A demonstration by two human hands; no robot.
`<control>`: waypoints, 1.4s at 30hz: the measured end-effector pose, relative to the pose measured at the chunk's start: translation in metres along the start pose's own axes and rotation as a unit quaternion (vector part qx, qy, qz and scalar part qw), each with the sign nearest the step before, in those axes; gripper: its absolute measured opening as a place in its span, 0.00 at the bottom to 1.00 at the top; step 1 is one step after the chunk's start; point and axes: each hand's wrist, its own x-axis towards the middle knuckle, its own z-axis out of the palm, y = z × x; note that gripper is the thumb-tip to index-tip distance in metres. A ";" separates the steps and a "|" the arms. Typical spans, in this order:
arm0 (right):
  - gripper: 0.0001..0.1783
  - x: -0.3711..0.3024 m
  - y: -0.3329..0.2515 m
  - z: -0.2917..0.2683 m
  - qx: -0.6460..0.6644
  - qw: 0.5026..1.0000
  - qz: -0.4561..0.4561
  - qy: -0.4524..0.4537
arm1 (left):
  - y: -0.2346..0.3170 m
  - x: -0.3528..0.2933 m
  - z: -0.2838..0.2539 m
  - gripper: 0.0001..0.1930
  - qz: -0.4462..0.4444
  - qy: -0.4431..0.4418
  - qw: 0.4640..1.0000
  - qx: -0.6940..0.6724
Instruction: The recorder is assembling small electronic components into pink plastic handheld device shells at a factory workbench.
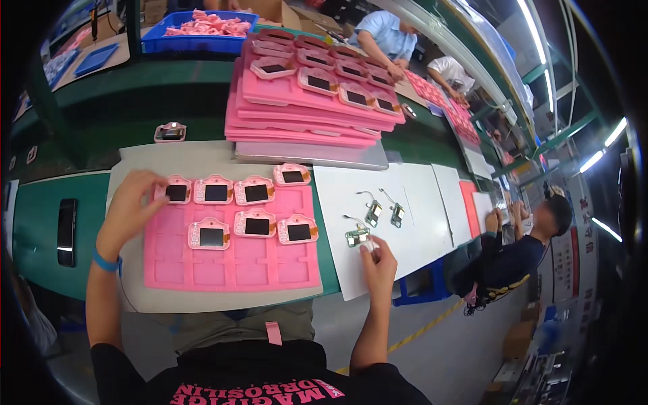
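My right hand [381,264] is at the green circuit board [356,237] on the white sheet [337,189], grip unclear; probably light, stiff, fragile, best held by its edges, not the wire [354,217].

Foam tray [202,275] left of centre on my feed, screen housings [256,226] on its upper half; behind, upper centre, tray stack [297,127] bearing more housings. Right of tray, I see circuit boards [373,214] on sheet [337,192]; far left, phone [67,231].
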 end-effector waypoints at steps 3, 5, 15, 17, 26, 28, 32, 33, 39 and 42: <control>0.18 0.010 0.017 -0.004 -0.055 0.997 0.032 0.045 | -0.001 -0.021 0.011 0.14 0.114 0.065 0.988 0.085; 0.19 0.013 0.026 0.001 -0.065 0.996 0.027 0.053 | -0.003 -0.020 0.017 0.14 0.121 0.086 0.984 0.100; 0.13 0.004 0.042 -0.004 0.150 0.988 0.042 0.012 | 0.043 -0.053 0.043 0.14 0.165 0.119 0.977 0.059; 0.11 0.001 0.040 -0.006 0.185 0.981 0.045 -0.028 | 0.056 -0.063 0.061 0.13 0.228 0.032 0.970 0.077; 0.08 -0.049 0.016 -0.023 0.436 0.879 0.088 -0.170 | 0.081 -0.111 0.084 0.09 0.203 0.055 0.972 0.106; 0.08 -0.059 0.009 -0.011 0.469 0.856 0.088 -0.200 | 0.079 -0.111 0.084 0.08 0.198 0.067 0.973 0.096; 0.08 -0.073 -0.013 0.029 0.505 0.819 0.093 -0.258 | 0.054 -0.082 0.091 0.05 0.185 0.128 0.970 0.086; 0.08 -0.075 -0.017 0.038 0.508 0.816 0.093 -0.259 | 0.055 -0.081 0.089 0.05 0.185 0.127 0.970 0.090; 0.08 -0.079 -0.031 0.069 0.427 0.854 0.091 -0.284 | 0.064 -0.096 0.072 0.06 0.072 0.179 0.971 -0.139; 0.07 -0.080 -0.033 0.058 0.442 0.831 0.128 -0.312 | 0.080 -0.132 0.072 0.10 0.154 0.079 0.984 -0.035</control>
